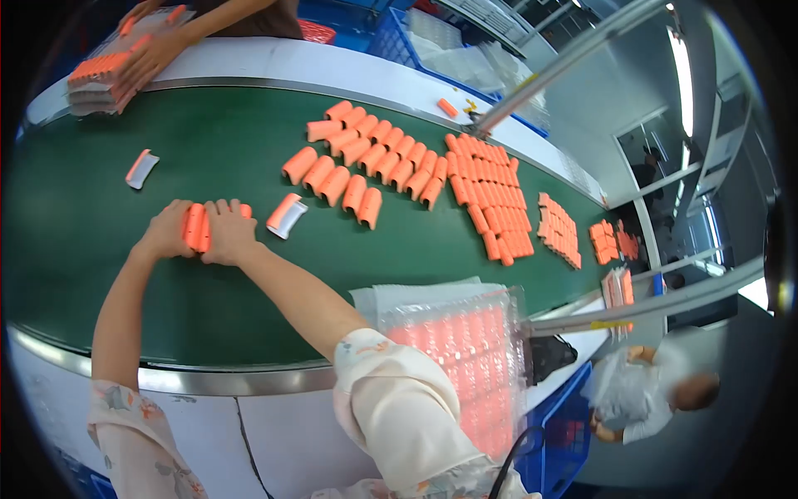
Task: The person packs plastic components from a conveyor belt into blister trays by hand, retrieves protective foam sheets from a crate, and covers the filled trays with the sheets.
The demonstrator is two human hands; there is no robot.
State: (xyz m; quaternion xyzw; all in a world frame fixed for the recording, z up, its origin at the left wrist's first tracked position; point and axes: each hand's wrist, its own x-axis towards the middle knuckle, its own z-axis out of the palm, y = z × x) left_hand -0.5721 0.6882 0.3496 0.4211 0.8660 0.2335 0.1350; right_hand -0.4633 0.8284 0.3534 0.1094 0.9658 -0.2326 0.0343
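My left hand (pixel 169 229) and my right hand (pixel 229 234) are closed around a small group of orange curved plastic shells (pixel 196 228), one hand at each side. They are low over the green conveyor belt (pixel 274 333), or on it; I cannot tell which. An orange end shows past my right hand's fingers. Just right of that hand lies a single shell (pixel 287 216) with its pale inside showing. Another loose shell (pixel 142 169) rests farther up the belt. Rows of shells (pixel 332 185) stand on the belt to the right, hollow side down.
A tightly packed block of shells (pixel 490 195) sits farther right. Bubble-wrapped orange shells (pixel 457 358) lie by my right arm at the near edge. Across the belt, a co-worker's hands (pixel 150 60) touch a stacked pack (pixel 96 83). A metal post (pixel 573 62) rises behind the belt.
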